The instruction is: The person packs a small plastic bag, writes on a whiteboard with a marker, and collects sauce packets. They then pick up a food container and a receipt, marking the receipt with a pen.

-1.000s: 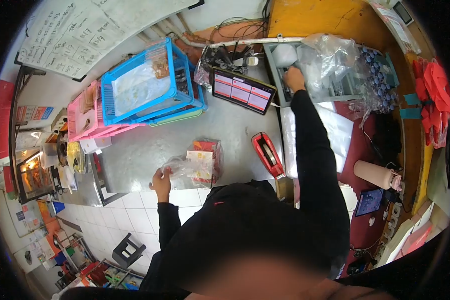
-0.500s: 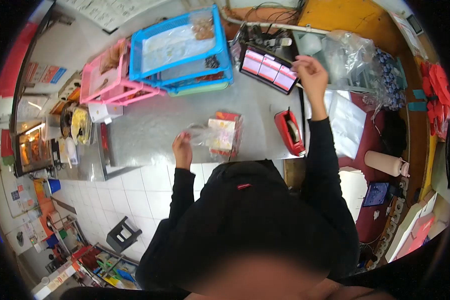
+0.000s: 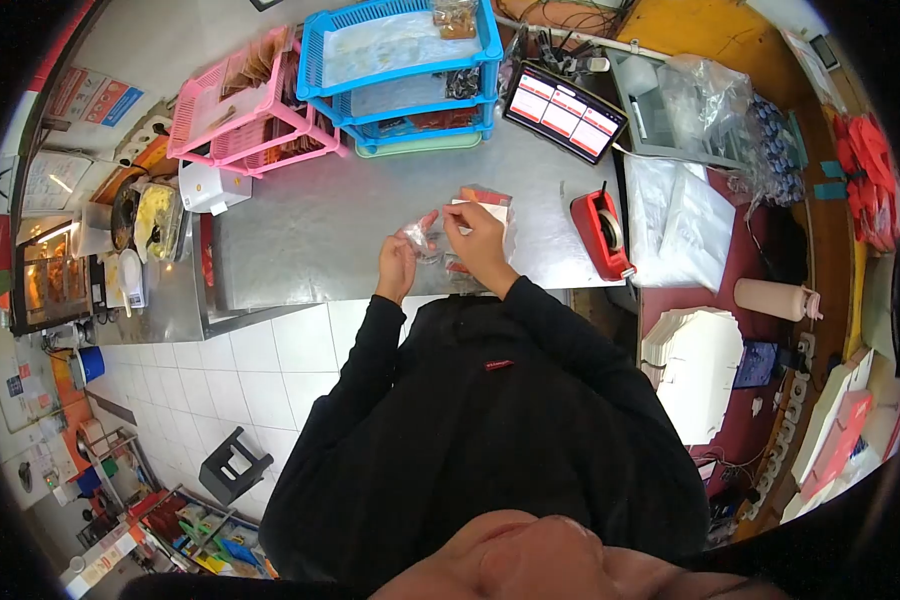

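On the metal counter (image 3: 320, 220) lies a red and pale packet (image 3: 490, 204) in clear plastic, partly covered by my right hand. My left hand (image 3: 398, 262) is closed on the crumpled clear plastic (image 3: 420, 238) at the packet's left side. Bent over the same plastic, my right hand (image 3: 477, 240) has its fingertips pinched together close to the left fingertips. Whatever lies between those right fingertips is too small to make out.
Blue stacked trays (image 3: 400, 60) and a pink rack (image 3: 235, 110) stand at the back. A lit tablet (image 3: 565, 110), red tape dispenser (image 3: 601, 235) and plastic bags (image 3: 680, 225) are to the right. A black stool (image 3: 235, 465) stands on the floor.
My right hand has moved from the tablet down and left to the packet, and its fingers have closed. My left hand has shifted slightly right with the plastic.
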A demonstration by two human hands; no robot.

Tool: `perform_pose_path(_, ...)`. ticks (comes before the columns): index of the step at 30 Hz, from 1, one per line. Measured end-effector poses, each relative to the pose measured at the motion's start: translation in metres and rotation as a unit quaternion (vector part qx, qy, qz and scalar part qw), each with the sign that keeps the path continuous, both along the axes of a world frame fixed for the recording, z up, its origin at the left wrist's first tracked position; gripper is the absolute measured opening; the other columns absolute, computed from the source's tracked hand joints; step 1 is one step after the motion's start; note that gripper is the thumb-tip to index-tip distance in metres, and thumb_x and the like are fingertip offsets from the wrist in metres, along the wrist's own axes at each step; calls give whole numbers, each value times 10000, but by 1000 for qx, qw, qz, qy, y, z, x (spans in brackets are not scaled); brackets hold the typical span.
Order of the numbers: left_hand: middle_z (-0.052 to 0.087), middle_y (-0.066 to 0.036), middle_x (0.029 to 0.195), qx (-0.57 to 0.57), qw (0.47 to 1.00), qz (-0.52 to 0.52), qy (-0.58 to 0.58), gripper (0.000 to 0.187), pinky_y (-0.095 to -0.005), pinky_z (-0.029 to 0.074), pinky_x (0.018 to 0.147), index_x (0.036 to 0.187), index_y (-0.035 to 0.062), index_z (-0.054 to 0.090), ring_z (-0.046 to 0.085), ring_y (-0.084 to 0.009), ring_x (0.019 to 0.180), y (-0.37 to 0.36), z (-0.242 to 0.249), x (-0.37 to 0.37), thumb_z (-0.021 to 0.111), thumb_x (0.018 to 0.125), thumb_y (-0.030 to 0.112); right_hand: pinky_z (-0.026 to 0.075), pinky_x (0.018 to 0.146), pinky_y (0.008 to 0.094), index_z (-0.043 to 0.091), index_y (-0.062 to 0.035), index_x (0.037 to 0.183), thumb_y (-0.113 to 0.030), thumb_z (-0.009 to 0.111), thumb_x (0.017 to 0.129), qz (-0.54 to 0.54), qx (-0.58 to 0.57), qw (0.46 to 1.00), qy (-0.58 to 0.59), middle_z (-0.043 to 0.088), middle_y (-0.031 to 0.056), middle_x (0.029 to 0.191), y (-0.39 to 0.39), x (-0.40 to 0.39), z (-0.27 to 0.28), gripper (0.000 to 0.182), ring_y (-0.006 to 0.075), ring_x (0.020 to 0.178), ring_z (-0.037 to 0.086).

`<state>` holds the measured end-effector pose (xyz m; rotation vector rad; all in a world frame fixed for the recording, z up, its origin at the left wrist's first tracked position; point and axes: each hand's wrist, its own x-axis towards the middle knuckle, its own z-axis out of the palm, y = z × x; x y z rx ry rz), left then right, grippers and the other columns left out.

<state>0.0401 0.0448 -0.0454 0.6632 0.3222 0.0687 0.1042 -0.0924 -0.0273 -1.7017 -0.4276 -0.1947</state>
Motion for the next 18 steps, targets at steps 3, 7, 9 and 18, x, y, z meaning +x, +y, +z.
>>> perform_pose_path(3, 632, -143, 1086, 159, 984, -55, 56, 307, -253, 433, 744, 1082, -56, 591, 603, -144, 775, 14, -25, -3, 453, 833, 57, 523, 651, 273, 642, 15, 887, -28, 635, 783, 18, 33, 997, 66, 658, 120, 817, 14, -11, -14, 113, 183, 703, 655)
perform_pose_path(7, 659, -59, 824, 340, 936, -71, 61, 213, -227, 433, 644, 922, -17, 663, 588, -115, 686, 25, -30, -1, 510, 775, -25, 527, 642, 242, 641, 36, 891, -3, 631, 804, 23, 81, 981, 176, 664, 79, 802, 19, -19, -19, 96, 115, 697, 638)
perform_pose_path(9, 651, -41, 739, 394, 913, -70, 76, 200, -221, 430, 617, 865, 7, 682, 579, -100, 666, 29, -23, -1, 520, 761, -48, 511, 619, 223, 644, 33, 883, -12, 640, 799, 15, 66, 984, 163, 664, 72, 792, 23, -23, -20, 95, 94, 681, 622)
perform_pose_path(18, 578, -25, 613, 863, 504, 24, -33, 57, -329, 379, 608, 711, 106, 637, 555, -208, 572, 27, 38, -2, 685, 691, 130, 500, 628, 241, 650, 13, 869, -60, 634, 791, -17, 77, 980, 182, 669, 94, 774, 38, -24, -15, 108, 124, 671, 634)
